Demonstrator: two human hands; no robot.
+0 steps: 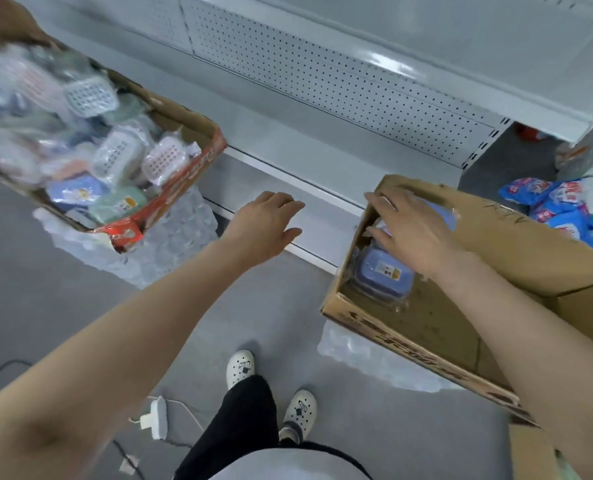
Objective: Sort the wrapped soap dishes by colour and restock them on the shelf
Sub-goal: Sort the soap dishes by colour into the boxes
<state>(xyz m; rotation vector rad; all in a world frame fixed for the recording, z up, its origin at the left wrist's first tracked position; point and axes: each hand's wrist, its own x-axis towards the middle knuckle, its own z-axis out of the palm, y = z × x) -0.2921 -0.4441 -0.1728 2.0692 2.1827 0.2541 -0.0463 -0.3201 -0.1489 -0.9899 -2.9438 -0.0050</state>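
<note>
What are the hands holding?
Left hand holds nothing. Right hand lies spread on top of a blue soap dish in the box; no grip shows.

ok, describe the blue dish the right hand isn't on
Start at the brown cardboard box on the person's right. Against its left wall, nearer than the right hand, lies a wrapped blue soap dish with a yellow label. Unlike the other blue dish further in, it lies uncovered.

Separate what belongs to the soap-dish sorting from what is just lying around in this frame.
Job: mixed box of wrapped soap dishes; brown box holding blue soap dishes; shelf; left hand; right hand.
Lying about: blue packets; white plug; bubble wrap.
</note>
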